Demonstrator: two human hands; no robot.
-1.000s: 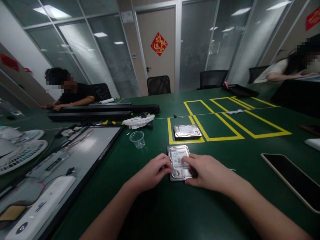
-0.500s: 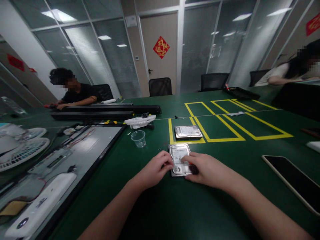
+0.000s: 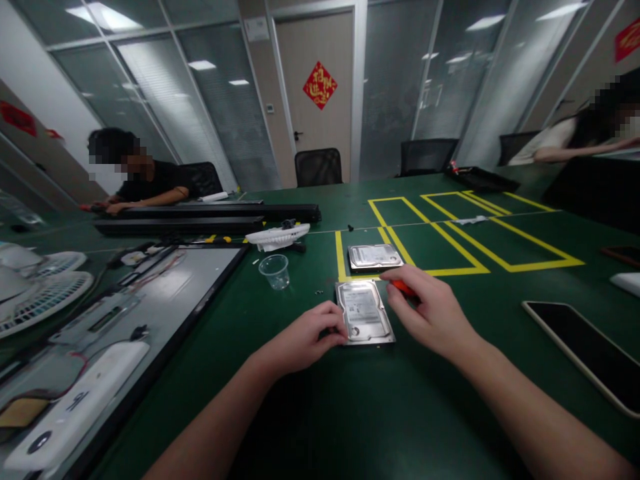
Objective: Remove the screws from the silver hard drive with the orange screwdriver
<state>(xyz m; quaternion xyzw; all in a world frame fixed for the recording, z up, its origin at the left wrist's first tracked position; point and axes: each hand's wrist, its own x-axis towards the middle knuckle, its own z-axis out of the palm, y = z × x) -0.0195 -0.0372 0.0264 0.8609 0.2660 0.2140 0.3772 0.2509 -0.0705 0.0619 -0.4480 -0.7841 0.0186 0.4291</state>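
A silver hard drive (image 3: 364, 308) lies flat on the green table, label side up. My left hand (image 3: 320, 330) is closed on its left edge near the front corner. In my right hand (image 3: 425, 303) is a small screwdriver (image 3: 403, 288) with an orange handle, mostly covered by the fingers. Its front end is near the drive's far right corner; I cannot tell whether it touches. Just beyond lies a second hard drive (image 3: 374, 256) within a yellow taped outline. Some tiny screws (image 3: 319, 292) rest left of the nearer drive.
A clear plastic cup (image 3: 275, 272) and a white plastic part (image 3: 278, 235) stand to the left. An opened flat panel (image 3: 165, 293) covers the left side. At right lies a phone (image 3: 585, 353). Two people sit across the table, left and right.
My right hand has lifted off the nearer drive's front right and moved to its far right corner, with the screwdriver. My left hand stays at the left edge. The view has tilted slightly.
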